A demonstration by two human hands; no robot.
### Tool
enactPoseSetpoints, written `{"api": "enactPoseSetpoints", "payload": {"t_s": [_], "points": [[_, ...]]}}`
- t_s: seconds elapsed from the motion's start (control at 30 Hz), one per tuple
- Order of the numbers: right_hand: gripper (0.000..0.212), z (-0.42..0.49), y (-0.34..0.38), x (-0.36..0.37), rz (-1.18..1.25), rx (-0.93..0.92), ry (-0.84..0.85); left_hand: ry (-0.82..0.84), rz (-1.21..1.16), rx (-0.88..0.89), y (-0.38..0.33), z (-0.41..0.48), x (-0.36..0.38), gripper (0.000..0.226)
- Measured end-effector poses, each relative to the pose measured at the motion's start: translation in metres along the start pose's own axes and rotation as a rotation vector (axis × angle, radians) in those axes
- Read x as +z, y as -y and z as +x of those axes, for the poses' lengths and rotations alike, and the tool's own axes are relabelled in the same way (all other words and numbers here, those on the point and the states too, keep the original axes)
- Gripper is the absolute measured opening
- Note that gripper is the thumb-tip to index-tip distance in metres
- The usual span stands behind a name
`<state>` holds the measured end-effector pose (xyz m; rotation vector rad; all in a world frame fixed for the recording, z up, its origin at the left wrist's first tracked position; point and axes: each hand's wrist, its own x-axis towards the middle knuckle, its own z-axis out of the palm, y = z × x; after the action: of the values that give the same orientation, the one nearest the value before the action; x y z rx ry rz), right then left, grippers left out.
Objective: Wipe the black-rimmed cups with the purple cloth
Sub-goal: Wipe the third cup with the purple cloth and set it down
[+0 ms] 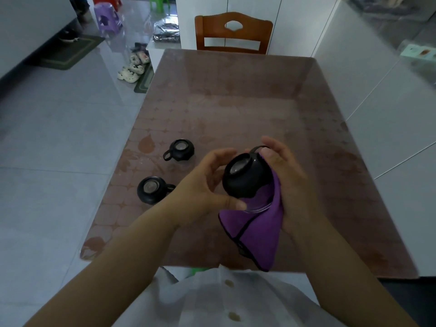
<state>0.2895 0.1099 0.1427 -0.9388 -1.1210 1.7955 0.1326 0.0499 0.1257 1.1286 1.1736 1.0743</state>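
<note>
A black-rimmed glass cup (pixel 245 177) is held above the table, tilted with its base toward me. My left hand (pixel 205 185) grips it from the left, thumb near its clear rim. My right hand (pixel 290 182) presses the purple cloth (pixel 256 232) against the cup's right side, and the cloth hangs down below it. Two more black cups rest upside down on the table at the left: one farther away (pixel 180 150) and one closer (pixel 152 190).
The brown patterned table (pixel 236 109) ends close to my body. A wooden chair (pixel 233 33) stands at its far side. White cabinets (pixel 377 67) run along the right. Slippers (pixel 132 69) and plastic stools (pixel 107 18) lie on the tiled floor at left.
</note>
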Motion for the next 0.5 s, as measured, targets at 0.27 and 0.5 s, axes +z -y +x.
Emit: {"api": "enactPoseSetpoints", "payload": {"t_s": [0.27,0.5], "points": [[0.056,-0.003,-0.013,0.001,-0.213,-0.142,-0.09,-0.087,0.037,-0.011,-0.01,-0.01,0.012,0.073],[0.059,-0.011,-0.008,0.011,-0.338,-0.194,0.039,-0.214,0.173,0.059,-0.014,-0.011,0.011,0.079]]}}
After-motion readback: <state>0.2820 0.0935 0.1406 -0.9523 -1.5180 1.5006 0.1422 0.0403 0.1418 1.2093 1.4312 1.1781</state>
